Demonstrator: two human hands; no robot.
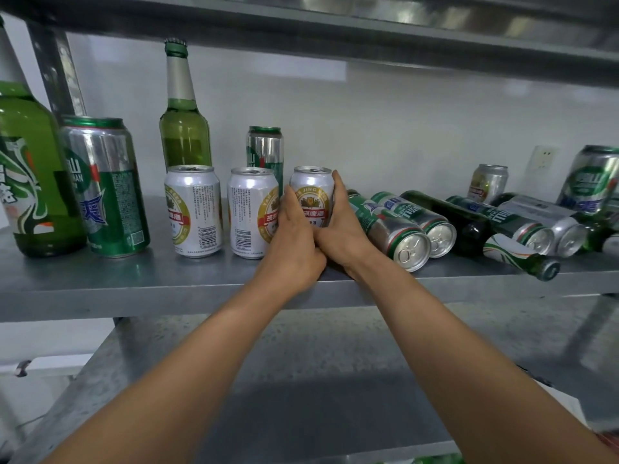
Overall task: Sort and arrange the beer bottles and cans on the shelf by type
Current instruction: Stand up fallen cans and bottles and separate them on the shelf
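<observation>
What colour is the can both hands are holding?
Silver-white can with a red and gold label, head view.

Bare left forearm (187,356), bare right forearm (462,336); bare left hand (294,239), right hand (340,229); red fabric (611,443) scrap at lower-right edge, unclear.

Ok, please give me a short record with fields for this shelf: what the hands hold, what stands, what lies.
hands: left hand and right hand both grip the held white can
standing left of it: two white cans, same label
lying at right: green cans and dark bottles
upright at left: green bottle, tall green can
surface: metal shelf
</observation>
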